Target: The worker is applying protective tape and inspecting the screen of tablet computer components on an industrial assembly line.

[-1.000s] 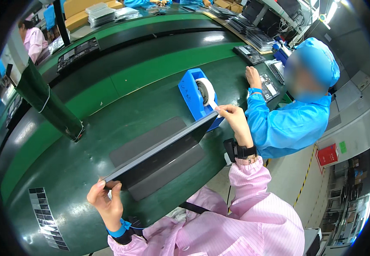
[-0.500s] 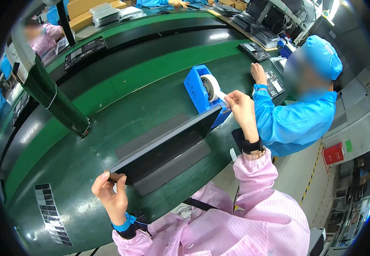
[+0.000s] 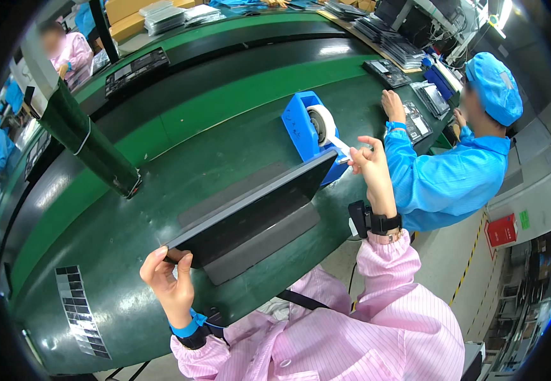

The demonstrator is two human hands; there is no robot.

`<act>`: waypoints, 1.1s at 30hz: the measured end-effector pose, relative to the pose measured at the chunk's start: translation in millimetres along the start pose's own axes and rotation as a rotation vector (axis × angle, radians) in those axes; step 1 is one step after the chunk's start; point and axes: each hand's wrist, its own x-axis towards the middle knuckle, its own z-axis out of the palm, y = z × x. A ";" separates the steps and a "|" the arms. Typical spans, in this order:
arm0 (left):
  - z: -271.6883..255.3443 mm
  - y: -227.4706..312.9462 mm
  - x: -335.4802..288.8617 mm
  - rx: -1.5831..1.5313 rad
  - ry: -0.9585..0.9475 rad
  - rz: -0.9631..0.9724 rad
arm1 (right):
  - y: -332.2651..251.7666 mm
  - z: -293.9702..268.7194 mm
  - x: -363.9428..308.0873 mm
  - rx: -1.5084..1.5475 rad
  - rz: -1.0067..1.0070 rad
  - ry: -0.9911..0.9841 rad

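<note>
A thin dark flat panel, like a laptop or tablet screen (image 3: 256, 206), stands on its long edge in a dark grey block-like stand (image 3: 266, 246). My left hand (image 3: 172, 286) pinches the panel's near left corner between thumb and fingers. To the right, a blue tape dispenser (image 3: 301, 129) holds a roll of white tape (image 3: 321, 125). A strip of that tape (image 3: 340, 146) runs from the roll to my right hand (image 3: 372, 166), whose thumb and fingers are closed on its end. That hand is just beyond the panel's far right corner.
A sheet of dark rectangular stickers (image 3: 82, 311) lies on the green table (image 3: 123, 254) at left. Beyond stands a green-wrapped post (image 3: 91, 143). A device chassis (image 3: 137, 71) rests on the conveyor (image 3: 225, 70). At right, a co-worker in blue (image 3: 447, 171) handles an opened device (image 3: 415, 124).
My right hand has moved slightly right and toward me, with its index finger lifted more. My left hand keeps its pinch on the panel. The co-worker has turned, and their other hand now shows.
</note>
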 end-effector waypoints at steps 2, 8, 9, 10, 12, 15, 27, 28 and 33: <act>0.4 -0.7 -0.1 -0.009 -0.005 -0.003 | 3.1 0.2 -6.0 0.043 0.020 0.037; 0.5 0.3 1.7 -0.006 -0.003 -0.005 | 19.7 0.5 -17.5 0.243 0.055 0.059; 0.5 0.6 1.8 0.003 0.007 -0.003 | 21.3 1.3 -18.8 0.255 0.063 0.073; 0.7 0.5 1.5 0.012 0.016 -0.002 | 23.3 1.3 -20.2 0.255 0.067 0.073; 0.9 -1.4 1.1 0.016 0.026 -0.009 | 27.5 1.9 -21.9 0.263 0.069 0.066; 1.1 -1.4 2.9 0.029 0.046 -0.007 | 36.7 3.6 -22.3 0.292 0.068 0.050; 1.9 -2.9 1.9 0.044 0.075 -0.020 | 61.0 10.8 -22.0 0.769 0.086 -0.032; 1.4 -3.2 1.3 0.046 0.074 -0.017 | 60.1 11.9 -23.1 0.789 0.099 -0.016; 3.1 -1.3 1.8 0.042 0.068 -0.019 | 81.9 11.9 -37.6 0.833 0.123 -0.009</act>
